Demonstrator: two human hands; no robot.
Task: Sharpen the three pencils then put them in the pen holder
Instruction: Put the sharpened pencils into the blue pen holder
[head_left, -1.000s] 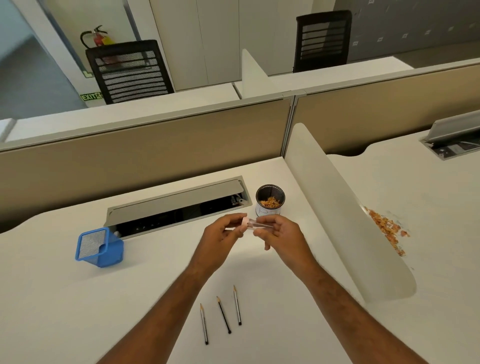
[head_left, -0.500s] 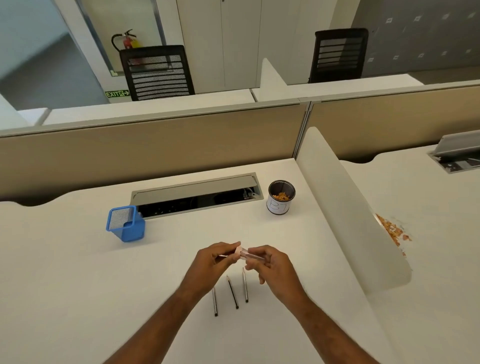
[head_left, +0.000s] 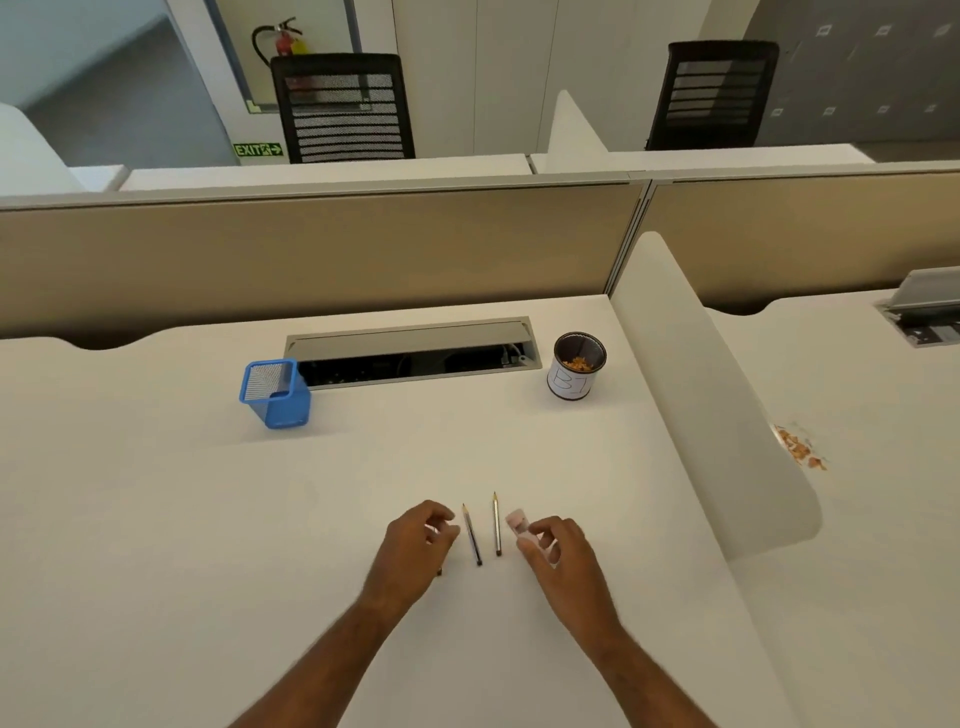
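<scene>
Holder (head_left: 275, 395) stands blue at the far left of my desk (head_left: 156, 519). My left hand (head_left: 415, 545) curls loosely above one pencil, whose end (head_left: 439, 571) peeks out; I cannot tell if it grips. Two more pencils (head_left: 471, 535) (head_left: 496, 525) lie side by side between my hands. My right hand (head_left: 558, 551) pinches a pink sharpener (head_left: 517, 521). A cup (head_left: 575, 366) with shavings stands far back.

blue mesh pen holder (head_left: 275, 393), pink sharpener (head_left: 517, 521), white desk (head_left: 156, 519).
</scene>
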